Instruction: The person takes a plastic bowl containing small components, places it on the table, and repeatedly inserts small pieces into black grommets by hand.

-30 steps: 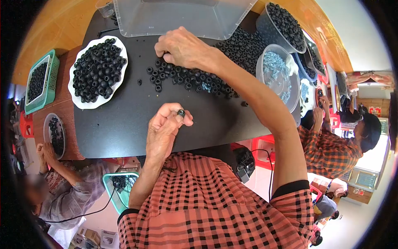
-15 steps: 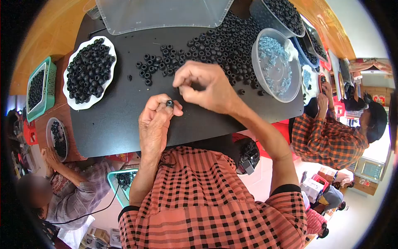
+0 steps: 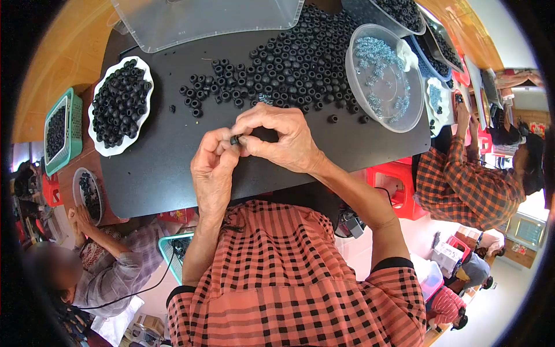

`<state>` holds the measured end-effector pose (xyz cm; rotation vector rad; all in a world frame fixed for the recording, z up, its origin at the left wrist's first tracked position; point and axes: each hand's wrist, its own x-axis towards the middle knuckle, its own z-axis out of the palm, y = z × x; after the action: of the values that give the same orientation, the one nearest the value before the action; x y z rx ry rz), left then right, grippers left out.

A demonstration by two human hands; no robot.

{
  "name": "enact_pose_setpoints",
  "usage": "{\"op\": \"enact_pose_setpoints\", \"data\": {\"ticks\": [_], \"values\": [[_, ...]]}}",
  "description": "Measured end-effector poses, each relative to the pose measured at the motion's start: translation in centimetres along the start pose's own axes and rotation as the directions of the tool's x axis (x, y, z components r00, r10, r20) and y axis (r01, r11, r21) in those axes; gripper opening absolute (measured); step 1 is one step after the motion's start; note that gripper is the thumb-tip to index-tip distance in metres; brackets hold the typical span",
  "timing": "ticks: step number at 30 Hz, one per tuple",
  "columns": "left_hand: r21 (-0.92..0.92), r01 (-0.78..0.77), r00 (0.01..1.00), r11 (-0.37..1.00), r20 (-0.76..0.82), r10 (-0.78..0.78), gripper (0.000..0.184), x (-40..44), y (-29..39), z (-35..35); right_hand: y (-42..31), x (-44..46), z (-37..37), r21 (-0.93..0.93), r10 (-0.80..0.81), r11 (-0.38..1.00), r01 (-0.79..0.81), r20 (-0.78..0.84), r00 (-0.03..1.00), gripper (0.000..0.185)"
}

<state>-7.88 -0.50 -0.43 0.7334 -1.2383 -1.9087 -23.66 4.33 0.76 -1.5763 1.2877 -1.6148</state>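
Bead (image 3: 235, 140), small, black and glossy, sits pinched in the fingers of the left hand (image 3: 211, 170). The right hand (image 3: 286, 136) has just come in to meet it, thumb and forefinger drawn together at its side, so both hands now work on one bead; whether those right fingers grip anything small, I cannot tell. Skin hides much of its shape. Loose black beads (image 3: 280, 72) lie beyond the fingers on the dark surface (image 3: 156, 173), round with wide holes.
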Motion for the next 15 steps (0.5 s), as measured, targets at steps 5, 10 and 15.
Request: {"op": "enact_pose_setpoints", "data": {"ticks": [5, 10, 15], "values": [[-0.110, 0.056, 0.998, 0.992, 0.043, -0.051, 0.014, 0.29, 0.31, -0.09, 0.11, -0.20, 0.14, 0.058, 0.043, 0.997, -0.044, 0.019, 0.999, 0.020], [-0.060, 0.042, 0.999, 0.997, 0.030, -0.040, 0.012, 0.23, 0.39, -0.07, -0.33, -0.14, 0.17, 0.007, 0.006, 1.000, -0.006, 0.022, 1.000, 0.019], [0.068, -0.077, 0.997, 0.995, -0.001, 0.077, 0.008, -0.12, 0.31, 0.49, 0.42, -0.29, 0.17, -0.024, -0.011, 1.000, 0.011, 0.006, 1.000, 0.019]]}}
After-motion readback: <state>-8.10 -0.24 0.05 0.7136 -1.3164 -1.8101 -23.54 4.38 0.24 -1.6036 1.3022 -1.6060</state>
